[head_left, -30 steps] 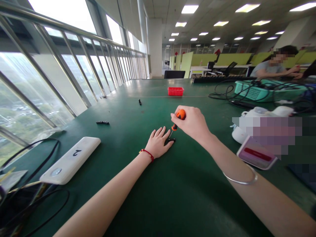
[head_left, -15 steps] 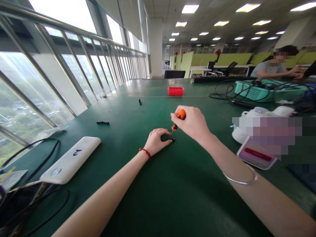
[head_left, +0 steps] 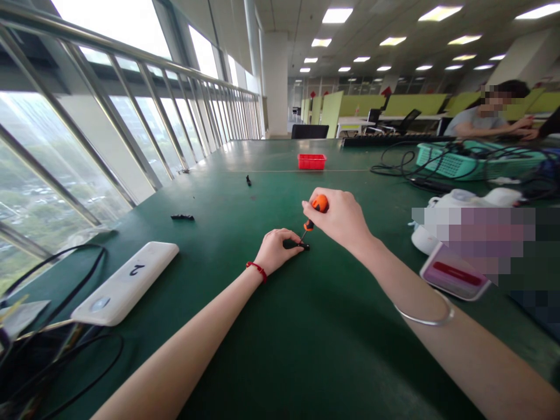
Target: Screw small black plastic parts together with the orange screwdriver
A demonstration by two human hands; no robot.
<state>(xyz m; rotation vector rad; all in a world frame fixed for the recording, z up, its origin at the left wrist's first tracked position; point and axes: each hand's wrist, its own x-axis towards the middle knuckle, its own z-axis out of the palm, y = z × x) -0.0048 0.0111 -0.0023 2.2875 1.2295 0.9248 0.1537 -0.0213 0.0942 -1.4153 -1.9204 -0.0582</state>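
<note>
A small black part [head_left: 305,247] lies on the green table [head_left: 245,361] near the middle of the view. My left hand [head_left: 276,251], with a red cord at the wrist, pinches its left end between thumb and fingers. My right hand [head_left: 340,214] is closed round the orange and black handle of a screwdriver [head_left: 319,203]. The screwdriver slants down to the left, and its thin shaft reaches the black part beside my left fingertips. Whether the tip sits in a screw is too small to tell.
Two black pieces [head_left: 182,217] [head_left: 248,181] lie to the left and further back. A white power bank [head_left: 126,284] is at the left, a red tray [head_left: 312,162] at the back. Rightward are a pink-and-white case [head_left: 455,273], a teal basket [head_left: 450,161], cables and a seated person [head_left: 476,119].
My left fingers have drawn slightly closer together on the black part. The screwdriver and my right hand have shifted very slightly.
</note>
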